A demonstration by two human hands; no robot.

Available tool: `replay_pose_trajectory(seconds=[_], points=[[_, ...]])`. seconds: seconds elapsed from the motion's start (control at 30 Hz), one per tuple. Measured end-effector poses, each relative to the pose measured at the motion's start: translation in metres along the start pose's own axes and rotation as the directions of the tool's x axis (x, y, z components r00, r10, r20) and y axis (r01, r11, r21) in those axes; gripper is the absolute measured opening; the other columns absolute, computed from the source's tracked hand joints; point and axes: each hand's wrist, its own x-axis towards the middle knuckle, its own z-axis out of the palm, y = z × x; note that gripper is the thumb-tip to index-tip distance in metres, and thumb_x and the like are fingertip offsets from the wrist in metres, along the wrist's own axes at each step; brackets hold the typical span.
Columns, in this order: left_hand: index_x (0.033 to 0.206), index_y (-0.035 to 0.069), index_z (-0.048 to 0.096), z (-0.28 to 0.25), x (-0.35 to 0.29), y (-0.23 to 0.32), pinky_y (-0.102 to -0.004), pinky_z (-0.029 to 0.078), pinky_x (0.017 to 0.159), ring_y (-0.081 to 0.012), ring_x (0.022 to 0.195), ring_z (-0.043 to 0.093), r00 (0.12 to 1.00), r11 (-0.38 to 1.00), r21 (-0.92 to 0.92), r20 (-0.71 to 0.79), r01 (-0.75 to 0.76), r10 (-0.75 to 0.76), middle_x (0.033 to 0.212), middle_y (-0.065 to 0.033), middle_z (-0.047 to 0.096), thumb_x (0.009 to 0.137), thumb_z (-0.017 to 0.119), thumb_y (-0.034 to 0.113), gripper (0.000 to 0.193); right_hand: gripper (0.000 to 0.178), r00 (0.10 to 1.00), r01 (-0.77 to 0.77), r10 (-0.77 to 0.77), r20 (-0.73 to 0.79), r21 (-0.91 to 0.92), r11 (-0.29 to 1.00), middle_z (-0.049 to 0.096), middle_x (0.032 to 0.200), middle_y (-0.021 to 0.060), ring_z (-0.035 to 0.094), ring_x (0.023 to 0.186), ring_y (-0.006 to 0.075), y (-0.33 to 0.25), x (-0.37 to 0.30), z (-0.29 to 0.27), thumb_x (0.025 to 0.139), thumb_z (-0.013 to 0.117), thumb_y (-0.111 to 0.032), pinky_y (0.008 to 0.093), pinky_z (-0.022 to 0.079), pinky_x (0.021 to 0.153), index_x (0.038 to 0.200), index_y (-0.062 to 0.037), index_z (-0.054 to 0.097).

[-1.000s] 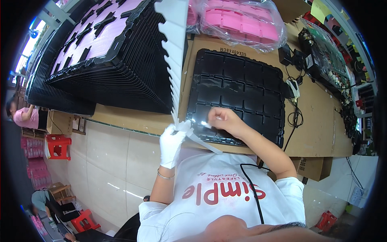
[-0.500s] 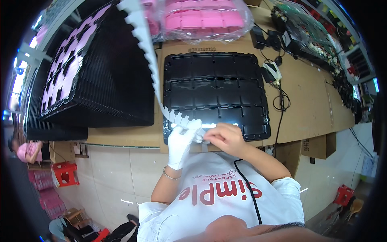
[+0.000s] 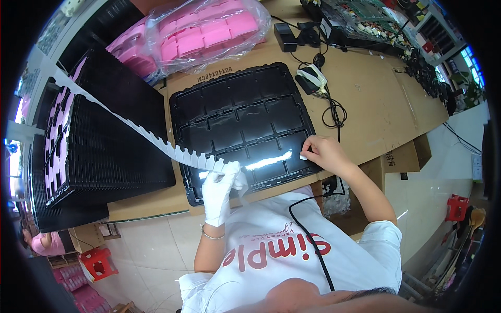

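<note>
As the toothed white strip [image 3: 189, 158] is gripped in the left hand [image 3: 216, 194] over the black tray [image 3: 250, 115], the right hand [image 3: 329, 155] has just been swung to the tray's near right corner, a small white piece [image 3: 303, 157], seemingly peeled free, pinched in it.

Red lettering [image 3: 284, 250] (smaller lines [image 3: 279, 230] above) crosses the white shirt [image 3: 355, 261], and dark printing [image 3: 215, 74] marks the cardboard [image 3: 368, 122].
</note>
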Motion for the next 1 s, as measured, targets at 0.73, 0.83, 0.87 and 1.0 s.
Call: replay_pose_trajectory(seconds=[0.73,0.83,0.87,1.0], points=[[0.092,0.004,0.065,0.013,-0.001,0.006,-0.0217,0.041,0.057,-0.0066,0.059,0.052,0.987,0.985,0.172,0.161,-0.005,-0.024,0.073,-0.0022,0.063,0.086,0.074,0.012,0.014,0.020,0.995,-0.007,0.019,0.103,-0.117,0.993,0.060,0.067,0.0104,0.061,0.065,0.0282,-0.002,0.007,-0.008,0.078,0.072,-0.022,0.0392,0.047,0.061,0.086,-0.0044,0.067],[0.099,-0.001,0.071,0.010,0.002,0.002,-0.0206,0.043,0.060,-0.0063,0.063,0.055,0.985,0.990,0.142,0.167,0.009,-0.033,0.078,-0.0032,0.066,0.086,0.075,0.018,0.024,0.020,0.996,-0.003,0.014,0.088,-0.131,0.991,0.063,0.070,0.0116,0.063,0.067,0.0288,0.003,0.008,-0.002,0.077,0.071,-0.022,0.0385,0.048,0.063,0.083,-0.0038,0.067],[0.099,-0.001,0.071,0.009,0.002,0.001,-0.0206,0.043,0.061,-0.0063,0.064,0.055,0.985,0.987,0.158,0.166,0.011,-0.038,0.078,-0.0031,0.066,0.085,0.075,0.018,0.024,0.020,0.998,0.006,0.002,0.065,-0.129,0.992,0.064,0.071,0.0121,0.064,0.068,0.0290,0.006,0.009,0.002,0.076,0.071,-0.022,0.0384,0.049,0.064,0.082,-0.0035,0.067],[0.097,0.000,0.071,0.008,0.001,0.000,-0.0209,0.043,0.061,-0.0066,0.064,0.055,0.986,0.985,0.169,0.161,0.024,-0.051,0.078,-0.0024,0.065,0.085,0.076,0.018,0.023,0.019,0.999,-0.001,0.006,0.041,-0.116,0.993,0.065,0.072,0.0129,0.065,0.069,0.0296,0.010,0.008,0.004,0.075,0.070,-0.020,0.0385,0.049,0.064,0.081,-0.0028,0.067]])
